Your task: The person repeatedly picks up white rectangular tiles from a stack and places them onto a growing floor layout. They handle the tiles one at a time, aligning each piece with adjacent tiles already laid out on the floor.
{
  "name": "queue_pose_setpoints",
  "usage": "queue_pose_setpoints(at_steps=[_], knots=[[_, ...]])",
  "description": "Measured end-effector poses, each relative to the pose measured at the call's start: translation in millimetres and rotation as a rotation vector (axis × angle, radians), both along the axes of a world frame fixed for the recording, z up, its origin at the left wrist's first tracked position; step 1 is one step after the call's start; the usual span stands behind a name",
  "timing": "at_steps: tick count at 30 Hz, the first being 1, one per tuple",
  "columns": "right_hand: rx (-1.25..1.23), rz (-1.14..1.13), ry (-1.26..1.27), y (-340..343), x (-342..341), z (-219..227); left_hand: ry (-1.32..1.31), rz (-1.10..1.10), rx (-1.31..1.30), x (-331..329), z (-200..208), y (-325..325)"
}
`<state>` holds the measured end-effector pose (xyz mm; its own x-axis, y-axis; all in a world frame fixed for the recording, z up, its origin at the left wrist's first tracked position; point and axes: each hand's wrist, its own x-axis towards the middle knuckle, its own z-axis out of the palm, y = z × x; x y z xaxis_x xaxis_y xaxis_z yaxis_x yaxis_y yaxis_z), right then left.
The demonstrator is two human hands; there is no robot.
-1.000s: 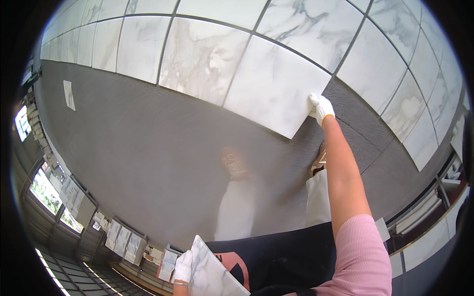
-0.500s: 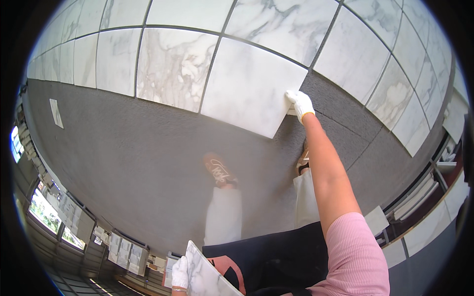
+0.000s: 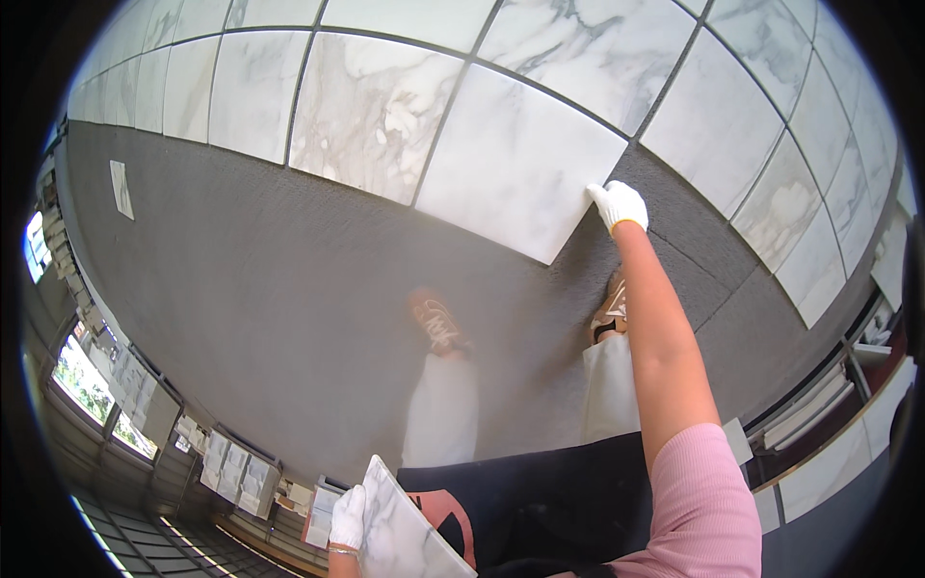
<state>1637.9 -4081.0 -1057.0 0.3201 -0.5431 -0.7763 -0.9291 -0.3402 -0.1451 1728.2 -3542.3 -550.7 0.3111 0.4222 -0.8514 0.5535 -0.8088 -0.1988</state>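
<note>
checking the layout pics: how far along does this floor (image 3: 270,279) look to you?

pretty far toward the far edge imo. rows of marble tiles (image 3: 252,87) lie there with dark joints between them, and the pale tile (image 3: 520,159) sits in the nearest row, just beside a brown-veined tile (image 3: 371,111).

so is the pale one done?

looks lined up, but can't say for sure. the right hand (image 3: 619,206) has its thumb at that tile's right edge; the other fingers are tucked out of sight, so i can't tell if it's gripping.

and the left hand (image 3: 348,518)?

clamped on the edge of a gray-veined tile (image 3: 409,525), tilted up by the black apron (image 3: 549,491). not laid yet, so i'd count that as left. gray floor shows between the row and the shoes (image 3: 609,313), plus a small loose piece (image 3: 121,190) near the floor's left edge.
</note>
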Motion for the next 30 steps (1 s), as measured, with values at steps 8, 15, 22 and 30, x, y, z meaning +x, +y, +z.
queue_pose_setpoints(at_steps=[8, 15, 22, 30], knots=[[0.470, -0.569, -0.117, 57.0, -55.8, 80.9, 0.009, 0.126, -0.054, 0.8, 4.2, 11.5], [1.075, -0.410, -0.171, 186.0, -48.9, 295.2, -0.011, 0.149, -0.163, -5.1, 20.4, 27.0], [2.215, -0.785, -0.177, 243.1, -31.3, 527.1, -0.051, 0.425, -0.219, -26.9, 33.1, 46.2], [1.677, -0.471, -0.124, 285.1, -3.7, 627.0, -0.180, 0.654, -0.330, -15.6, 34.7, 76.7]])
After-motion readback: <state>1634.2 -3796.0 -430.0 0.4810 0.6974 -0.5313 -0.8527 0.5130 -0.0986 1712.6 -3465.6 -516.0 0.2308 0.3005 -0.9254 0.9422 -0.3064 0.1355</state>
